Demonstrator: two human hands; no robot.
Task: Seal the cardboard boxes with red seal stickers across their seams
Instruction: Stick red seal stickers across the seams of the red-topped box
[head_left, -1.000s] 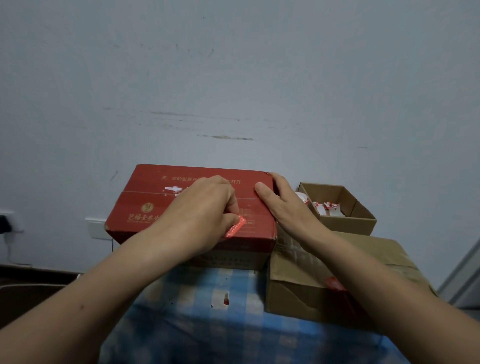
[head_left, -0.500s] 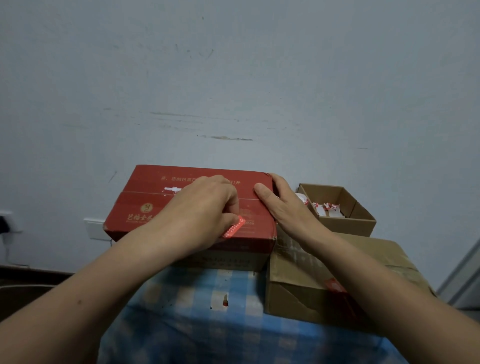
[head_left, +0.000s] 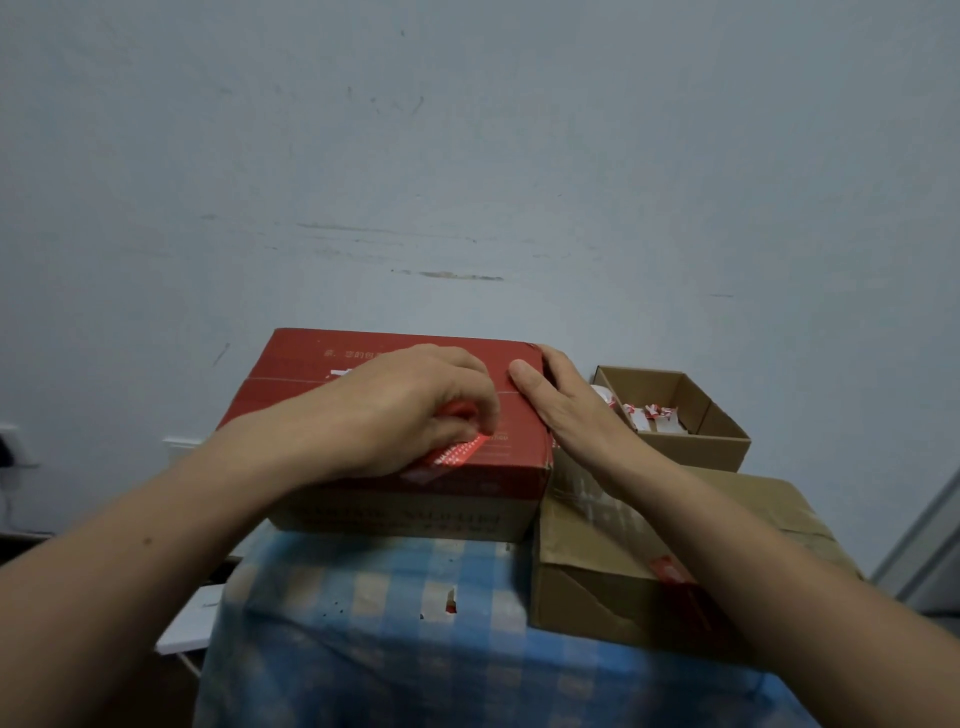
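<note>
The left hand (head_left: 410, 410), fingers curled, pinches a red seal sticker (head_left: 457, 453) low over the near top edge of the red cardboard box (head_left: 296, 353) on the tabletop (head_left: 363, 597). The right hand (head_left: 566, 410) lies flat and open on the box's right end, apparently steadying it. The lid seam (head_left: 291, 381) runs left to right just beyond the sticker, so the sticker's long axis should cross it front to back.

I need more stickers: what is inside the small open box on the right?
White and red paper scraps lie inside the small open box. Its near wall hides the bottom.
</note>
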